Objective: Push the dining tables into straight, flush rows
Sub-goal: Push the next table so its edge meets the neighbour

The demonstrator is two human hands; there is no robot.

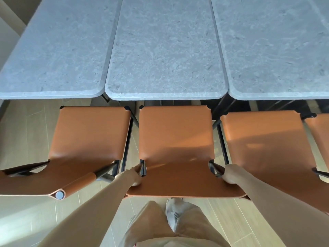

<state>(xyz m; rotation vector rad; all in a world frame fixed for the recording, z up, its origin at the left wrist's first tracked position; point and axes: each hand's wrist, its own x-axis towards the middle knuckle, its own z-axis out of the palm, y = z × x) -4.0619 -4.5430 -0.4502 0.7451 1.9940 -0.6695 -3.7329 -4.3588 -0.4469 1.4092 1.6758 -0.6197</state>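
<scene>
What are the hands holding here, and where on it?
Both hands grip the middle chair at its backrest: the left hand at the left side, the right hand at the right side.

Tan leather chairs (175, 134) stand packed side by side before me, dark frames nearly touching, blocking my way to the grey stone tabletops (166, 50); only narrow floor slits (132, 150) separate them.

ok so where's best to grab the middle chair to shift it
By the two sides of its backrest, from behind, as both hands do: the left hand and right hand each hold an edge of the middle chair near its dark frame posts. The leather seat sags, and the table blocks the front.
</scene>
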